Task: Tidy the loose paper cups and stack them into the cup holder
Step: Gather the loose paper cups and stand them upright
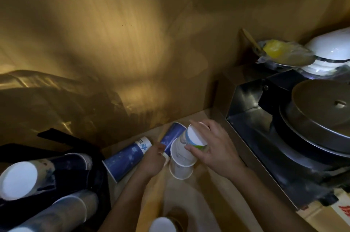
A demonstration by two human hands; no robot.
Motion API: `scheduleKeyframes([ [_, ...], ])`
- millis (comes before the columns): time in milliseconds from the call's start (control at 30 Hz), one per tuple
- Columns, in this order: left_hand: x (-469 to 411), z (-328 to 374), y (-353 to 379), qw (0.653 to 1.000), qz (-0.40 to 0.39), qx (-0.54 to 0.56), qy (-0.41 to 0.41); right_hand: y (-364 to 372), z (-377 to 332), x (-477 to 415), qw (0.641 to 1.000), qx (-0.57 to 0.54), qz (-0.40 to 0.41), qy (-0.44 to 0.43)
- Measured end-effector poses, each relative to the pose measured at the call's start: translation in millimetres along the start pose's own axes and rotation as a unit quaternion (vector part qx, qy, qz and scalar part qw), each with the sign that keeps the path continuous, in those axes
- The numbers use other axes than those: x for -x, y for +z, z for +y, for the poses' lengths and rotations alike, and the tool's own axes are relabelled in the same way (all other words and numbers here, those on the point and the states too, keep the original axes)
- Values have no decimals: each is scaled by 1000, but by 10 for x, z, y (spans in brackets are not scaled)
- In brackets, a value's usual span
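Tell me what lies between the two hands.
In the head view, a white paper cup lying on its side sits between the left hand and right hand.

Dark blue, speckled paper cups (126, 159) lie at lower centre; a white cup (182, 156) shows green and blue bands; walls (113, 32) glow amber-brown.

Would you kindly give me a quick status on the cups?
Right hand holds white cup, bottom up. Left hand at lying blue cups. Holder at left, part filled.
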State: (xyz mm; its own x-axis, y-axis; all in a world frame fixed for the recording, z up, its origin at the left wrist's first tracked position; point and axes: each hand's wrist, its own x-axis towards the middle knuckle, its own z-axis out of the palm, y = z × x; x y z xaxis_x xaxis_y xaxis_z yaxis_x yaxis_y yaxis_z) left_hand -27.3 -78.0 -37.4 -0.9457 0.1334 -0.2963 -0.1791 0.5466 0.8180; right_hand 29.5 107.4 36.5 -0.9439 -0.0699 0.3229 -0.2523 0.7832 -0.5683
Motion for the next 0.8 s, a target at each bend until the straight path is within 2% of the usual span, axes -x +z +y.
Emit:
scheduleKeyframes([
  [100,41,94,-92,983,69,168,-34,249,80,-32,999,21,-46,12],
  [200,105,247,-70,972,55,224,-33,489,155,-66,995,42,-84,43],
  [400,209,274,113,992,-35,124,-13,800,323,-2,980,87,-176,28],
  [533,246,212,160,991,-50,123,15,819,380,21,982,65,-176,39],
  [667,195,144,145,994,-59,71,50,791,388,-22,976,63,-200,58],
  [800,139,95,16,993,-78,76,54,687,362,-121,970,86,-226,15],
])
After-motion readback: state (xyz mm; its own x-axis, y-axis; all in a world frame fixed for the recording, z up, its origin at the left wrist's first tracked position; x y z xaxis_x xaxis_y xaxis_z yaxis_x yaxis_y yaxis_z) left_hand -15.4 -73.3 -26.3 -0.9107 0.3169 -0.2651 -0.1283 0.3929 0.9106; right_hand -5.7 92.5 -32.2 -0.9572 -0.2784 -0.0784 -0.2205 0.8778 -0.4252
